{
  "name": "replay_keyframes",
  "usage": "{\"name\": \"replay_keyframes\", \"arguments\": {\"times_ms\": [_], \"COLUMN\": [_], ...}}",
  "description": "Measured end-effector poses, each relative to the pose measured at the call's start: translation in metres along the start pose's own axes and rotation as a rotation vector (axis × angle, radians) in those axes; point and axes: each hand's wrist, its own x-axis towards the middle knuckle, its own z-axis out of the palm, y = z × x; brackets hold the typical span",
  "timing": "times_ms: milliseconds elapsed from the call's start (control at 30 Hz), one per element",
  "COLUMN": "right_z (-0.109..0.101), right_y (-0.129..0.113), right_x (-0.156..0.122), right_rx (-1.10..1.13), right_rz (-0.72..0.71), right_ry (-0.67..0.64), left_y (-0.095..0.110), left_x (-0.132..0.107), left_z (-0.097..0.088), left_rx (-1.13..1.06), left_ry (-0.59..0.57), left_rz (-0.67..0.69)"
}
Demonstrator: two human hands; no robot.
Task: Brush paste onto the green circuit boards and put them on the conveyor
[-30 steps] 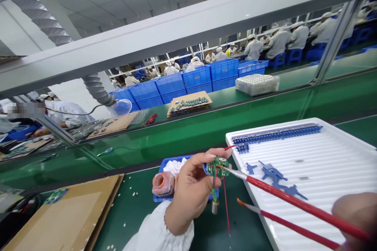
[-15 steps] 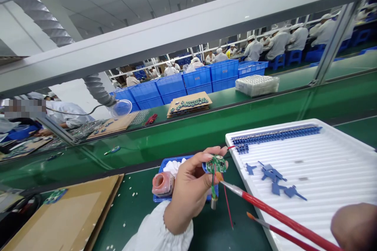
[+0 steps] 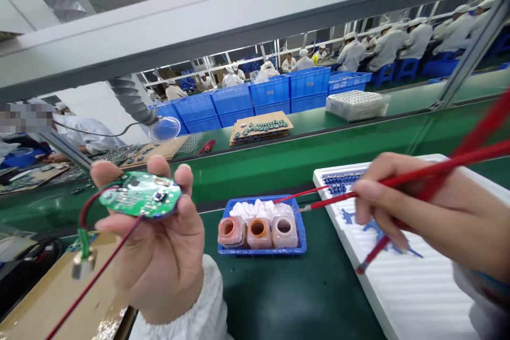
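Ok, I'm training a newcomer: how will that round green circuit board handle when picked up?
It looks stiff and light: the left hand pinches the round green circuit board in its fingers. The thin red wire looks floppy and may snag. The small metal cylinder on its green lead would probably swing, straining the joints.

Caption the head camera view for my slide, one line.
Left hand holds up a wired green circuit board; right hand holds two red brushes beside a blue tray of three pots.

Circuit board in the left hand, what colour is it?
The circuit board is green, best seen in the head view.
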Motion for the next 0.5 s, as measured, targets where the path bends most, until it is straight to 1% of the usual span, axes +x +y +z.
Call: {"name": "replay_keyframes", "arguments": {"times_ms": [67, 100, 167, 233, 300, 333, 400, 500], "right_z": [0.015, 0.023, 0.037, 0.048, 0.054, 0.057, 0.059, 0.061], "right_y": [-0.006, -0.006, -0.003, 0.003, 0.007, 0.008, 0.008, 0.005], "right_x": [0.015, 0.021, 0.026, 0.026, 0.024, 0.023, 0.022, 0.019], "right_rx": [0.045, 0.056, 0.05, 0.038, 0.013, -0.007, -0.057, -0.136], "right_rz": [0.046, 0.074, 0.117, 0.134, 0.117, 0.101, 0.073, 0.042], "right_ry": [-0.168, -0.222, -0.267, -0.303, -0.316, -0.31, -0.283, -0.227], "left_y": [0.006, 0.008, 0.009, 0.009, 0.01, 0.011, 0.013, 0.015], "left_x": [0.002, 0.003, 0.005, 0.007, 0.008, 0.008, 0.009, 0.009], "left_z": [-0.003, -0.005, -0.01, -0.014, -0.016, -0.017, -0.015, -0.01], "left_rx": [-0.067, -0.116, -0.222, -0.281, -0.281, -0.271, -0.258, -0.241], "left_ry": [0.022, 0.032, 0.019, -0.012, -0.06, -0.065, -0.047, 0.018], "left_rz": [-0.012, -0.014, 0.016, 0.024, 0.05, 0.046, 0.026, -0.019]}}
